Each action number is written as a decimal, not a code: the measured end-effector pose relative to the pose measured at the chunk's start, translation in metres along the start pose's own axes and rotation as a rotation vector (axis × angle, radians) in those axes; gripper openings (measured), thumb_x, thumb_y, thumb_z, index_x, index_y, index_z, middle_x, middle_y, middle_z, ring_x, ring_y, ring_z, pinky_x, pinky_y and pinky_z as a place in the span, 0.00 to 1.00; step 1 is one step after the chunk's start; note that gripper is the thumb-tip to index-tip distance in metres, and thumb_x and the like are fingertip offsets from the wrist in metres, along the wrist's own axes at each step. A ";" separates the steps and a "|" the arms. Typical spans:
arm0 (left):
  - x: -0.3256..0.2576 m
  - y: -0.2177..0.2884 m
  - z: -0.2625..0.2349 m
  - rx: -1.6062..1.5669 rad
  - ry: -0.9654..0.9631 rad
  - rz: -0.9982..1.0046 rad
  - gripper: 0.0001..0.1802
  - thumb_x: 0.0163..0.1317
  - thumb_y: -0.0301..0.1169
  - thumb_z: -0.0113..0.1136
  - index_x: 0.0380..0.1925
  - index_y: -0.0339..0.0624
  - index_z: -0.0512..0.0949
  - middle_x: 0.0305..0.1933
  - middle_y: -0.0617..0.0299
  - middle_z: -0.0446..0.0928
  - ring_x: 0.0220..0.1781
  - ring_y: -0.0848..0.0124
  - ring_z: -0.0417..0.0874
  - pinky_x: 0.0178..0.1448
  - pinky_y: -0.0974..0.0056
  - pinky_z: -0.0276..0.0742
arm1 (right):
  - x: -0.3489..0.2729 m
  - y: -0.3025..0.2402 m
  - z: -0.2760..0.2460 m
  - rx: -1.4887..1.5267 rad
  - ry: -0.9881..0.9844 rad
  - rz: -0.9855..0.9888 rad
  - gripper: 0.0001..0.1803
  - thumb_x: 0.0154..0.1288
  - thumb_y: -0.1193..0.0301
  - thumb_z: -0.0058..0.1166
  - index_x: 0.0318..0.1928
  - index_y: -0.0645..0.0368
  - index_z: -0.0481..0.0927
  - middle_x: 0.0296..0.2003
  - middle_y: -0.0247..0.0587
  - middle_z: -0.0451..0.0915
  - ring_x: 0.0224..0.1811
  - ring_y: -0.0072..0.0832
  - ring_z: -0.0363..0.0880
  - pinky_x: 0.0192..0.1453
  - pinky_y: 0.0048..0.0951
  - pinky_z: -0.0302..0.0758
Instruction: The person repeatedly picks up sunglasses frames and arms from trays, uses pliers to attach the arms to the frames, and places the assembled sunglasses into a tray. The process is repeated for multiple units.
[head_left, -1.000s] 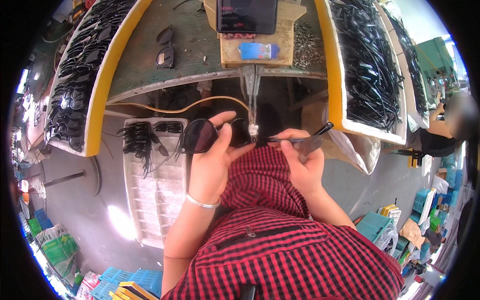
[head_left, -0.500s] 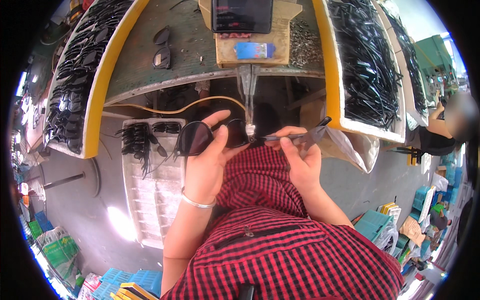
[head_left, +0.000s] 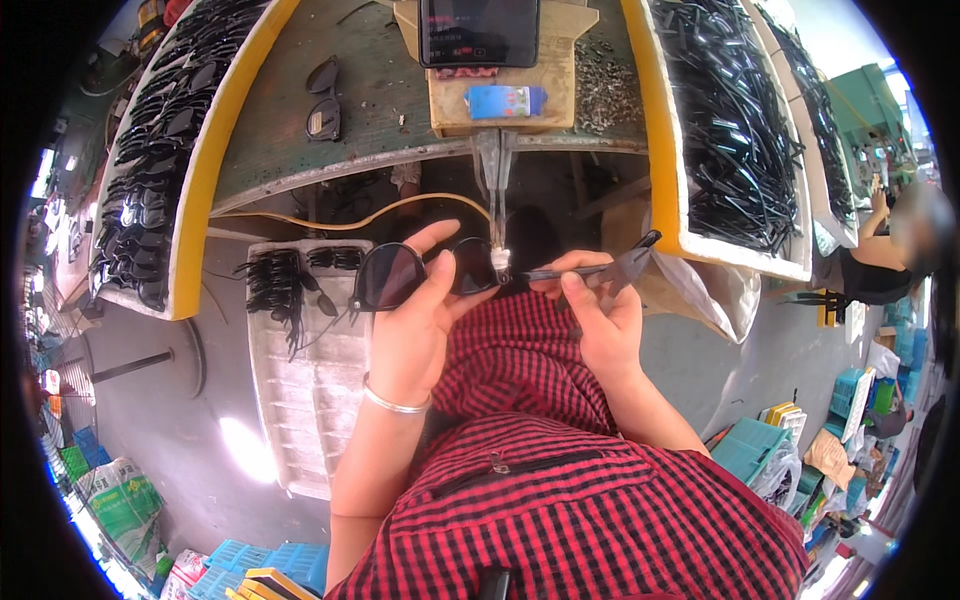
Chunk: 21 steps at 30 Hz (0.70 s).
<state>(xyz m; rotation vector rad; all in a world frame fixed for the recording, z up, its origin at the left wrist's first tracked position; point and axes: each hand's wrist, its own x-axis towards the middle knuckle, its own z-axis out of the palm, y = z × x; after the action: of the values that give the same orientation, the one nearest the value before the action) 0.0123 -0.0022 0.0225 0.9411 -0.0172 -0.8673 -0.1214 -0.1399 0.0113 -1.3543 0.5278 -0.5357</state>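
Head view, middle of the frame: a dark sunglasses front (head_left: 420, 275) is pinched in the left hand (head_left: 415, 330), thumb over one lens, its hinge end pushed up to the tip of a pale vertical screwdriver tool (head_left: 497, 200) that hangs from the tabletop (head_left: 380, 110) edge. The right hand (head_left: 600, 320) is closed on a black temple arm (head_left: 590, 268), holding it level against that same hinge. The likeliest fault, as I judge it, is the hinge holes sitting out of line under the tip, so the screw goes in crooked or drops; the thumb may also smear the lens. Lower left, a white foam tray (head_left: 310, 400) holds a few finished pairs. Yellow-edged trays of fronts (head_left: 160, 170) and temple arms (head_left: 730, 130) flank the tabletop at upper left and upper right; a dark-screened phone (head_left: 480, 30) lies at top centre.
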 end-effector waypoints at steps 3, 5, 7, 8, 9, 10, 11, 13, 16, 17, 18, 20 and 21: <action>0.000 0.001 0.001 -0.005 0.012 -0.003 0.19 0.70 0.30 0.51 0.59 0.35 0.68 0.51 0.50 0.77 0.53 0.61 0.82 0.59 0.49 0.79 | 0.000 0.000 -0.001 0.000 -0.003 0.008 0.09 0.71 0.75 0.51 0.48 0.66 0.76 0.41 0.40 0.81 0.43 0.25 0.82 0.48 0.23 0.75; 0.000 0.000 -0.001 -0.020 -0.001 -0.008 0.19 0.70 0.30 0.51 0.59 0.35 0.68 0.51 0.50 0.77 0.53 0.61 0.82 0.59 0.49 0.80 | 0.000 0.000 -0.002 -0.001 -0.009 0.014 0.09 0.71 0.75 0.51 0.48 0.66 0.76 0.41 0.40 0.81 0.43 0.25 0.82 0.48 0.23 0.74; 0.001 0.000 -0.002 -0.024 -0.003 -0.011 0.19 0.70 0.30 0.51 0.59 0.35 0.68 0.51 0.50 0.77 0.53 0.61 0.82 0.58 0.49 0.80 | 0.000 0.000 -0.001 0.006 -0.003 0.015 0.09 0.71 0.75 0.51 0.48 0.66 0.76 0.41 0.40 0.81 0.43 0.25 0.82 0.48 0.23 0.74; 0.001 0.000 -0.001 -0.021 0.000 -0.012 0.19 0.70 0.30 0.51 0.59 0.34 0.68 0.51 0.50 0.77 0.53 0.61 0.82 0.58 0.49 0.80 | 0.000 0.000 -0.001 0.010 0.001 0.016 0.09 0.70 0.75 0.51 0.48 0.66 0.76 0.41 0.40 0.81 0.43 0.25 0.82 0.48 0.23 0.74; 0.001 0.000 0.000 -0.018 0.005 -0.012 0.19 0.70 0.30 0.51 0.59 0.34 0.68 0.51 0.50 0.77 0.53 0.61 0.82 0.58 0.49 0.80 | 0.000 0.000 -0.001 0.019 -0.001 0.013 0.09 0.70 0.75 0.51 0.48 0.66 0.76 0.41 0.40 0.81 0.44 0.25 0.82 0.48 0.23 0.74; 0.001 0.000 -0.001 -0.022 0.003 -0.013 0.19 0.70 0.30 0.51 0.59 0.34 0.68 0.51 0.49 0.77 0.53 0.60 0.82 0.58 0.49 0.80 | 0.000 0.001 -0.001 0.028 -0.002 0.010 0.09 0.70 0.75 0.51 0.48 0.66 0.76 0.41 0.40 0.81 0.44 0.26 0.82 0.48 0.23 0.74; 0.001 0.000 -0.001 -0.027 0.000 -0.014 0.19 0.70 0.30 0.51 0.59 0.34 0.68 0.51 0.49 0.77 0.53 0.60 0.82 0.58 0.49 0.80 | 0.000 0.001 -0.001 0.037 -0.004 0.007 0.09 0.70 0.75 0.51 0.48 0.66 0.76 0.41 0.40 0.81 0.44 0.26 0.82 0.48 0.23 0.74; 0.002 0.000 -0.002 -0.029 -0.002 -0.017 0.19 0.70 0.30 0.51 0.59 0.34 0.68 0.51 0.49 0.77 0.52 0.60 0.82 0.58 0.49 0.80 | 0.000 0.001 -0.002 0.034 -0.002 0.025 0.09 0.71 0.75 0.51 0.48 0.65 0.76 0.41 0.40 0.81 0.44 0.25 0.82 0.48 0.23 0.74; 0.002 -0.001 -0.003 -0.021 -0.003 -0.025 0.19 0.71 0.30 0.51 0.58 0.33 0.68 0.51 0.48 0.77 0.52 0.59 0.82 0.58 0.49 0.80 | 0.000 0.001 -0.004 0.025 -0.008 0.044 0.09 0.71 0.75 0.51 0.48 0.65 0.76 0.41 0.40 0.82 0.43 0.25 0.82 0.48 0.23 0.74; 0.002 -0.002 -0.004 -0.016 -0.004 -0.027 0.19 0.71 0.30 0.50 0.58 0.33 0.68 0.51 0.48 0.77 0.52 0.59 0.82 0.58 0.49 0.80 | 0.000 0.001 -0.005 0.022 -0.012 0.049 0.09 0.71 0.75 0.51 0.49 0.65 0.76 0.40 0.40 0.82 0.43 0.25 0.82 0.48 0.23 0.74; 0.002 -0.003 -0.004 -0.012 -0.006 -0.029 0.19 0.71 0.31 0.50 0.58 0.33 0.68 0.51 0.48 0.77 0.52 0.58 0.82 0.58 0.49 0.80 | 0.000 0.001 -0.005 0.030 -0.007 0.054 0.09 0.71 0.75 0.51 0.48 0.65 0.76 0.40 0.40 0.82 0.43 0.24 0.82 0.48 0.23 0.74; 0.003 -0.003 -0.003 -0.012 -0.006 -0.035 0.19 0.71 0.31 0.49 0.58 0.32 0.68 0.51 0.48 0.77 0.53 0.58 0.82 0.58 0.49 0.80 | 0.000 0.001 -0.005 0.046 0.003 0.065 0.09 0.71 0.75 0.51 0.48 0.65 0.76 0.40 0.40 0.82 0.43 0.24 0.82 0.48 0.22 0.74; 0.003 -0.002 -0.003 -0.011 -0.006 -0.037 0.19 0.71 0.31 0.49 0.58 0.32 0.68 0.51 0.48 0.77 0.53 0.57 0.82 0.58 0.49 0.80 | 0.000 0.001 -0.005 0.045 0.001 0.064 0.09 0.71 0.75 0.51 0.48 0.65 0.76 0.40 0.40 0.82 0.43 0.24 0.82 0.48 0.22 0.74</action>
<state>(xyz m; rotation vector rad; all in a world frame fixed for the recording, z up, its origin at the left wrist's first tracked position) 0.0137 -0.0029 0.0183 0.9310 -0.0004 -0.9036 -0.1242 -0.1437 0.0098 -1.2899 0.5552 -0.4930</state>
